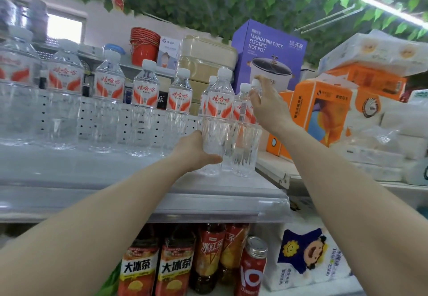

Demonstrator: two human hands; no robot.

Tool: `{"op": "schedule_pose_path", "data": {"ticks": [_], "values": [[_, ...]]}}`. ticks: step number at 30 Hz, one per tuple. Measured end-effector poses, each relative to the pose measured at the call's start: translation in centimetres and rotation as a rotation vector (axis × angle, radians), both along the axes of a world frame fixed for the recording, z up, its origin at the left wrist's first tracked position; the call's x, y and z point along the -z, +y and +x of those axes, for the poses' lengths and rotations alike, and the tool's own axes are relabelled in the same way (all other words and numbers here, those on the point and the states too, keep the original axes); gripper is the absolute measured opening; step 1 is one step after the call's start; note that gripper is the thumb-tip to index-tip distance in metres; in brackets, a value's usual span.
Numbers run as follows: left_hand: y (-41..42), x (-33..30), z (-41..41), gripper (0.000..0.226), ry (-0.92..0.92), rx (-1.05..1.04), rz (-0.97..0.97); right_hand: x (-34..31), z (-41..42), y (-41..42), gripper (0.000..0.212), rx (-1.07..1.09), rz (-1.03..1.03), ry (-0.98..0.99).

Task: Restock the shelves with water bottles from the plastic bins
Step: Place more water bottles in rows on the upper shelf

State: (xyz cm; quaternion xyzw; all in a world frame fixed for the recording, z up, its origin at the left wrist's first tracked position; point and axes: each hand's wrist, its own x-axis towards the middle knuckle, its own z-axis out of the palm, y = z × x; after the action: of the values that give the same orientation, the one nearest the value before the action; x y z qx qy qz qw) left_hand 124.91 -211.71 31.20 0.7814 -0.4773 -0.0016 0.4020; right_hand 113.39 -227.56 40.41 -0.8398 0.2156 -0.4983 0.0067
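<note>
Several clear water bottles with red and white labels and white caps stand in a row on the grey shelf. My left hand grips the lower body of the front bottle at the right end of the row. My right hand holds the neck of a bottle standing just right of it, fingers wrapped near its white cap. Both bottles are upright on the shelf, touching each other. No plastic bin is in view.
Orange and white tissue packs fill the shelf to the right. A purple hot pot box, beige containers and red cups sit behind. Iced tea bottles and a red can stand on the shelf below.
</note>
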Motion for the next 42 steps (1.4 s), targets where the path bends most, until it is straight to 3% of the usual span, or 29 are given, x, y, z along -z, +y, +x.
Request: {"op": "schedule_pose_path", "data": {"ticks": [11,16,19,28,34,42], "values": [[-0.6,-0.2,-0.2,0.076,-0.042,-0.065,0.037,0.3,0.1,0.0,0.043,0.009,-0.021,-0.006],[0.3,0.1,-0.2,0.078,-0.029,-0.025,0.063,0.9,-0.2,1.2,0.047,0.072,-0.030,0.004],[1.9,0.4,-0.5,0.079,-0.114,-0.044,0.035,2.4,-1.0,2.5,0.053,0.167,-0.061,0.062],[12.3,4.0,-3.1,0.059,-0.472,-0.034,-0.249,11.0,-6.5,11.1,0.048,0.288,-0.222,0.184],[19.1,9.8,-4.2,0.049,-0.500,-0.034,-0.356,18.0,-8.8,18.7,0.041,0.210,-0.258,0.188],[24.7,24.1,-4.1,0.044,-0.436,-0.014,-0.213,33.4,-8.9,24.7,0.040,0.063,-0.154,0.259]]}}
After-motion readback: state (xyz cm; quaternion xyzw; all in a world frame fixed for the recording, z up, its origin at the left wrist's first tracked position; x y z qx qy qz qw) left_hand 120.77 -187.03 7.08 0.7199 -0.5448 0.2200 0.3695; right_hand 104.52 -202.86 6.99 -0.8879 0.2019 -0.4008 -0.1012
